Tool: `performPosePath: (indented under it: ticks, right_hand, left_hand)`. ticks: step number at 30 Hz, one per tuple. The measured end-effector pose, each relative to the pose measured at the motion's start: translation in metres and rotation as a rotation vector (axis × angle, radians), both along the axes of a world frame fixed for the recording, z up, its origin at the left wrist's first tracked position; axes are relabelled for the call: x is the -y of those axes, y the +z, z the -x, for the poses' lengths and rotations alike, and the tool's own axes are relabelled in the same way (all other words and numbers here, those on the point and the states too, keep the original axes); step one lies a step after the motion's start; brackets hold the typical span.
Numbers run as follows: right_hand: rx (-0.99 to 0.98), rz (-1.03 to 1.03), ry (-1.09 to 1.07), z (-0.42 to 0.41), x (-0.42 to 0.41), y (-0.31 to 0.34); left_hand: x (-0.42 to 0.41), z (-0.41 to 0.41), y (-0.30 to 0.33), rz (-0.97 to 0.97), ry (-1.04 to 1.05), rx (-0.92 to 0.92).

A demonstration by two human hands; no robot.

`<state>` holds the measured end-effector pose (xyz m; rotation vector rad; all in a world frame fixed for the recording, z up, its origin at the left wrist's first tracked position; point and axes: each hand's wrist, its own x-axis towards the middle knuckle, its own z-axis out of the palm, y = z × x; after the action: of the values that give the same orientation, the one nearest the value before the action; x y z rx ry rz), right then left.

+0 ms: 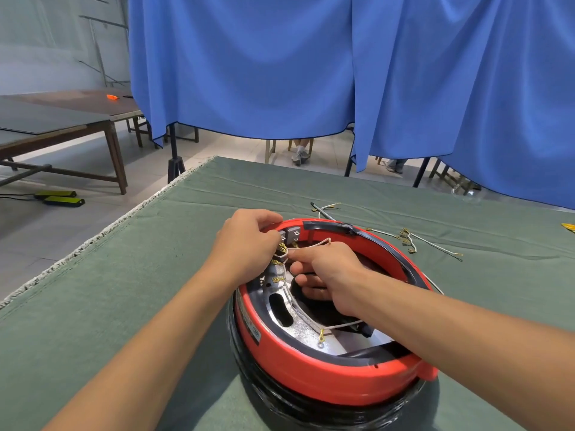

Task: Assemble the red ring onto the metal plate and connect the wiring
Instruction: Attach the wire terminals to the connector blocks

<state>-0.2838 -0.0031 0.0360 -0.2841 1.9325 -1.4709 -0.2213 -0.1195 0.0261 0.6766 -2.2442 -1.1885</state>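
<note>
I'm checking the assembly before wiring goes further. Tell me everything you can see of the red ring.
The red ring is a wide, smooth, glossy band, plastic by its look, lying flat around the silvery metal plate and on top of a black round base. Its inner edge is lined in black. A small label sits on its left outer wall, a tab juts out at the near right. Grey terminal blocks stand at its far rim, where the left hand touches it.
</note>
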Motion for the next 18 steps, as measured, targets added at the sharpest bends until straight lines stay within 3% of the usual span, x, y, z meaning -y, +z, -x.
performPosePath:
  ticks: [18]
  right_hand:
    - [0.007,-0.02,-0.018,-0.0014,0.0009,0.0053]
  left_hand:
    - [-0.0001,-0.0009,-0.0003,-0.025,0.023,-0.002]
